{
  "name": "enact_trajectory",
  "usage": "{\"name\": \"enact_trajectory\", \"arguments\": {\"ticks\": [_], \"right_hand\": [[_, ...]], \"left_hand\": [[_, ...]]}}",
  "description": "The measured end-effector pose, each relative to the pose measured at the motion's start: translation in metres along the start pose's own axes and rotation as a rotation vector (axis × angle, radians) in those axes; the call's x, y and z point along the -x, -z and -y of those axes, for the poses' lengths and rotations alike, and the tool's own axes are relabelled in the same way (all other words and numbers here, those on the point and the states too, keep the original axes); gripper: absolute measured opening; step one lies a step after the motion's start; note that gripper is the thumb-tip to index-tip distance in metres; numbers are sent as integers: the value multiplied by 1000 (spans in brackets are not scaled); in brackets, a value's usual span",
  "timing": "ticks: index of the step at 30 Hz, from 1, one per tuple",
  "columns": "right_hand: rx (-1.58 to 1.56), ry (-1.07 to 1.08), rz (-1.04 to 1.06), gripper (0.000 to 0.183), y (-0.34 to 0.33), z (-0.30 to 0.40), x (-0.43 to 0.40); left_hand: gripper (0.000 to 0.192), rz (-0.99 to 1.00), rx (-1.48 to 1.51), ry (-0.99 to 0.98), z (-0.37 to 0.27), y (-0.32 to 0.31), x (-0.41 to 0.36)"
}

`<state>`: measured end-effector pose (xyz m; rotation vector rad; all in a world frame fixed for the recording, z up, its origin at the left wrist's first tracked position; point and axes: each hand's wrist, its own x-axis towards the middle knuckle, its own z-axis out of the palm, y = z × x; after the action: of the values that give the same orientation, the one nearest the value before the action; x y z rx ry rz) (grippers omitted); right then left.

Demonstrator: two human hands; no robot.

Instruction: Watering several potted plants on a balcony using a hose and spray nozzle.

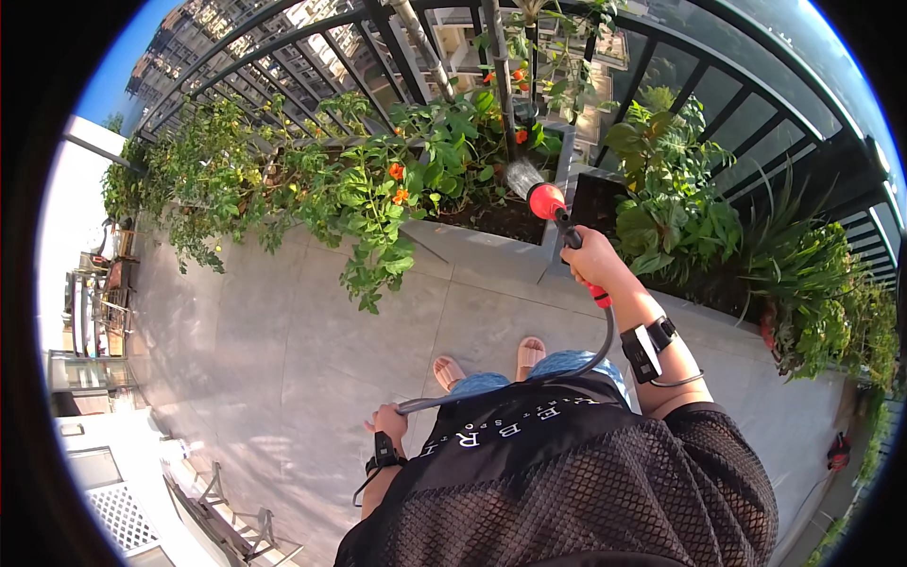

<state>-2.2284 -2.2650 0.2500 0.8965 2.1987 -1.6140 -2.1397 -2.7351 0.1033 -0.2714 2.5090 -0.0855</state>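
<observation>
My right hand (594, 256) is closed around the handle of a red and black hose spray nozzle (547, 201). Water sprays from its head towards the soil and leaves in a grey planter box (482, 241). A grey garden hose (524, 380) runs from the handle's lower end across my waist to my left hand (390, 422), which grips it at my left side. Orange flowers (398, 173) and trailing green leaves grow left of the spray. A dark pole (500, 78) stands in the planter just beyond the water.
A black metal railing (382, 64) curves behind the planters. Leafy plants (659, 205) fill the planter on the right. Grey tiles (340, 333) lie under my feet. Folding metal frames (262, 531) stand at lower left, and a red and black object (839, 452) lies at far right.
</observation>
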Motion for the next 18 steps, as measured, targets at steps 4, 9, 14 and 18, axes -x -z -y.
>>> {"name": "enact_trajectory", "arguments": {"ticks": [4,9,14,18], "right_hand": [[83,75,65,22,-11,3,1],[498,303,97,30,-47,15,21],[586,294,191,30,-63,16,33],[577,203,114,31,-56,6,31]], "left_hand": [[19,-8,0,-21,3,-1,12],[18,23,7,7,12,0,16],[20,121,-22,-6,19,2,13],[20,85,-10,-5,14,7,12]]}}
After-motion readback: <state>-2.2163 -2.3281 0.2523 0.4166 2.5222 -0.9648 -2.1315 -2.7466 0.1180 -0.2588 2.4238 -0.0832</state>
